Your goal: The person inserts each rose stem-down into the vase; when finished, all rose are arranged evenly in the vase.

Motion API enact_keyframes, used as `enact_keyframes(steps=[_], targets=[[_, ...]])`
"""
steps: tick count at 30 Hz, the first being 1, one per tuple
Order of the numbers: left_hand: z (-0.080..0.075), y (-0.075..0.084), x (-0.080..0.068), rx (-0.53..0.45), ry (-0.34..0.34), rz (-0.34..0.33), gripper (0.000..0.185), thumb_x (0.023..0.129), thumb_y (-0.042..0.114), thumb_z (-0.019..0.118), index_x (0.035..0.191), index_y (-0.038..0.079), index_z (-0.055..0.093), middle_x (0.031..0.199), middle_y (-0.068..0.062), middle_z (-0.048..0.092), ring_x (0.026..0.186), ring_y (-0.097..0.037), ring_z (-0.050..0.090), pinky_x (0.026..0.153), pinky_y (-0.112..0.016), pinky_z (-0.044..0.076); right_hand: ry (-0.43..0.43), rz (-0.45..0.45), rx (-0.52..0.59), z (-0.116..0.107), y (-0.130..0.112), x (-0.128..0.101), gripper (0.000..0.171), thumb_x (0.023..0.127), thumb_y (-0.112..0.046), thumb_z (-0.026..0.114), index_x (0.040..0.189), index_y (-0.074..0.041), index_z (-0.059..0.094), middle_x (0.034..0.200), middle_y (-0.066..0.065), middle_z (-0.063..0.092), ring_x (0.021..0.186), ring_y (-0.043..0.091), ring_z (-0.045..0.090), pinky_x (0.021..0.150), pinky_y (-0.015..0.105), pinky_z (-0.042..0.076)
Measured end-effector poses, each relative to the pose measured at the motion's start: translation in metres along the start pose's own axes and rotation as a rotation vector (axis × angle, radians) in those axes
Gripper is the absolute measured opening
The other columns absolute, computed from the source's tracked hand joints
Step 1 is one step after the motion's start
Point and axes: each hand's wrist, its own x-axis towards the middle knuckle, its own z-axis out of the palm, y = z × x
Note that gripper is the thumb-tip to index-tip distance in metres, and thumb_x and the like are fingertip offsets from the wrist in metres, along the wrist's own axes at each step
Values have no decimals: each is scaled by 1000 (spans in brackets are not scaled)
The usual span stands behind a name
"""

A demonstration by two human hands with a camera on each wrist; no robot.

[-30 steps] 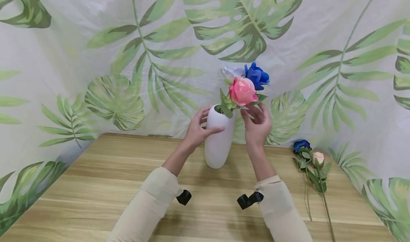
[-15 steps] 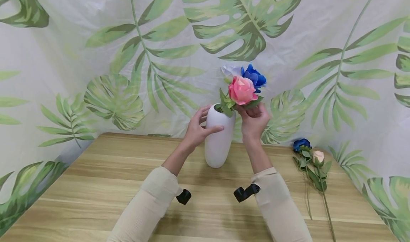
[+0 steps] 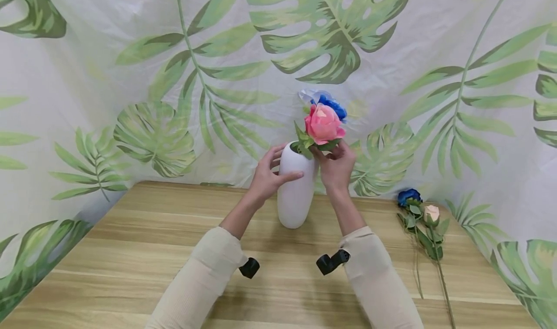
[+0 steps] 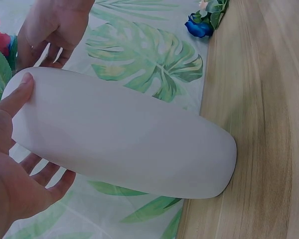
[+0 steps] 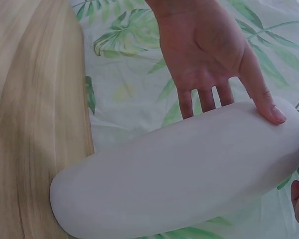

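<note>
A tall white vase (image 3: 297, 188) stands on the wooden table. My left hand (image 3: 267, 176) holds its upper left side, the thumb across the front and the fingers round the far side; the left wrist view shows this hand (image 4: 15, 164) close up. From the vase mouth lean a pink rose (image 3: 324, 124), a blue rose (image 3: 334, 107) partly behind it, and a pale white flower (image 3: 307, 96). My right hand (image 3: 338, 167) pinches among the stems and leaves under the pink rose, right beside the rim; its fingertips are partly hidden by leaves.
On the right of the table (image 3: 174, 271) lie a dark blue rose (image 3: 409, 197) and a peach rose (image 3: 432, 214), their long stems toward me. A leaf-printed cloth (image 3: 226, 101) hangs behind the table's back edge.
My right hand has moved in to the left, under the pink rose. The blue rose has shifted left behind the pink one, which has moved slightly left too. The left hand and vase stay put.
</note>
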Motion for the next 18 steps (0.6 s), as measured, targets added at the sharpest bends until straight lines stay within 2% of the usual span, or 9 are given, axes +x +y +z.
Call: enact_keyframes(steps=[5,8,13,18], targets=[[0,0,0,1,2,-2,79,84,11,87,152,17,49,152,-14,50,133,-38,53,99,-59,53,-21,28,-1,-3,0,-2,37,84,3,83,120,2,73,107,19,77,76,-1,67,67,17,51],[0,0,0,2,2,-2,79,84,11,88,152,17,50,151,-14,50,133,-37,53,99,-59,53,6,33,108,-6,1,-5,36,84,8,81,119,3,72,98,11,79,83,2,72,72,19,55],[0,-2,0,5,1,-6,78,83,12,88,152,17,50,151,-13,50,133,-36,53,99,-57,53,102,24,321,-10,-2,-5,35,85,13,77,116,0,72,86,-5,77,83,9,74,76,21,58],[0,-2,1,0,5,0,77,84,12,87,151,17,50,151,-13,50,132,-37,54,99,-58,53,119,17,334,-8,-7,-1,34,85,13,77,115,0,73,87,-5,77,82,10,74,77,22,59]])
